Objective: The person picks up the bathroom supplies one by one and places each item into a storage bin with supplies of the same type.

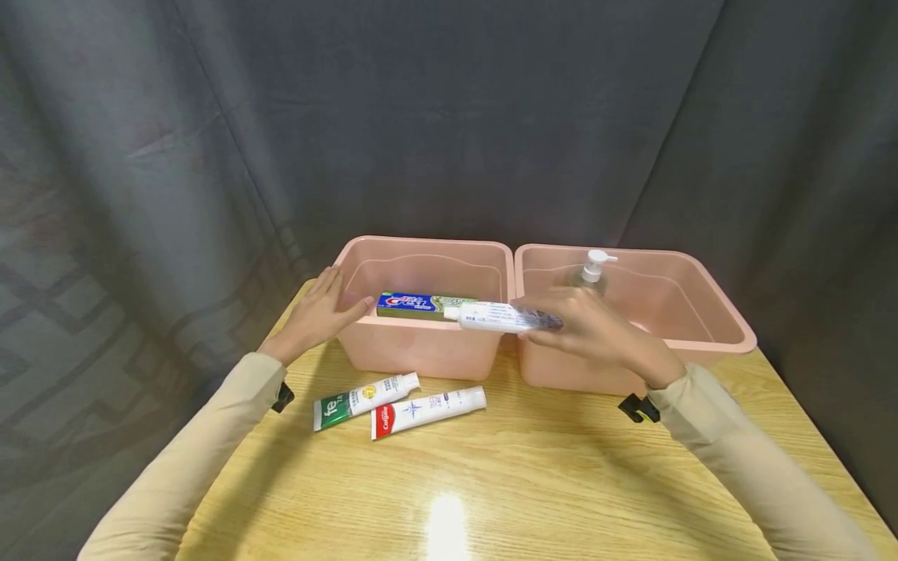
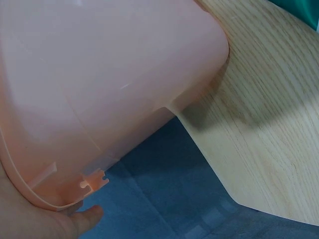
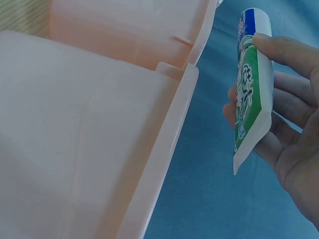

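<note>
My right hand (image 1: 585,323) grips a white toothpaste tube (image 1: 491,316) above the front rims where two pink bins meet. Its cap points left, and the right wrist view shows the tube's green and blue face (image 3: 247,87) pinched between thumb and fingers. At the front left corner of the left pink bin (image 1: 421,347), my left hand (image 1: 316,315) holds the rim, thumb over the edge. Inside that bin lies a blue and green Crest toothpaste box (image 1: 414,305). On the table in front are a green and white toothpaste tube (image 1: 365,400) and a red and white Colgate tube (image 1: 428,412).
The right pink bin (image 1: 708,312) stands beside the left one and contains a pump bottle (image 1: 592,269) with a white top, partly hidden by my right hand. Both bins sit near the back of the wooden table (image 1: 533,483). Grey curtain (image 1: 435,117) hangs behind.
</note>
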Motion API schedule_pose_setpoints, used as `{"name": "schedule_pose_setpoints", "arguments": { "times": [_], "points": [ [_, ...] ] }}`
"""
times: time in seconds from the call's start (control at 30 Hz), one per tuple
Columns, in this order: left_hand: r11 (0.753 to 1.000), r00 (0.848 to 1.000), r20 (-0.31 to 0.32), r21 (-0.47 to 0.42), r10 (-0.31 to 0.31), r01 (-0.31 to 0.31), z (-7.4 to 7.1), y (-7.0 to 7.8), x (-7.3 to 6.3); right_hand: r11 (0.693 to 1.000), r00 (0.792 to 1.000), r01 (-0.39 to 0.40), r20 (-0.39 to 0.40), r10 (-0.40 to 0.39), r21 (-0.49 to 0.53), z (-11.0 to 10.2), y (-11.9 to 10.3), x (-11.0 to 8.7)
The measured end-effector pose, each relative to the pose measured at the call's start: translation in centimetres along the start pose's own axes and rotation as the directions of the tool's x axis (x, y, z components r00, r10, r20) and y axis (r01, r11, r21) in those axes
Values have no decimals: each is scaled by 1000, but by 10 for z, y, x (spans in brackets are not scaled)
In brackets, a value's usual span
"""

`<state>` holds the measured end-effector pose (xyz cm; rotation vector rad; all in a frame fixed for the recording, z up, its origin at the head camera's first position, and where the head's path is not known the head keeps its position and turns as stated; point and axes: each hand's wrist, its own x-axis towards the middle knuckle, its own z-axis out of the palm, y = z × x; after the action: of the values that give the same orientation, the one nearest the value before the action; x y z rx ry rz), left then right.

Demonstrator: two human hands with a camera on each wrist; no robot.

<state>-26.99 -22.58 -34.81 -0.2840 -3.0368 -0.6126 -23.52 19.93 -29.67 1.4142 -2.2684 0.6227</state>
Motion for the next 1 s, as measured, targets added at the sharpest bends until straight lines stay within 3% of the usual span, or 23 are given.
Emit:
{"name": "schedule_pose_setpoints", "arguments": {
  "times": [0.33,0.67,1.0],
  "points": [
    [1000,1000,-12,15,17,-17,1,1,2,998,996,-66,52,66,3,3,0,12],
    [1000,1000,-4,14,16,-16,-1,1,1,994,995,-96,24,98,-50,10,8,22],
    [1000,1000,-8,4,7,-7,-2,0,1,994,994,-112,22,111,11,17,13,30]
  ]
}}
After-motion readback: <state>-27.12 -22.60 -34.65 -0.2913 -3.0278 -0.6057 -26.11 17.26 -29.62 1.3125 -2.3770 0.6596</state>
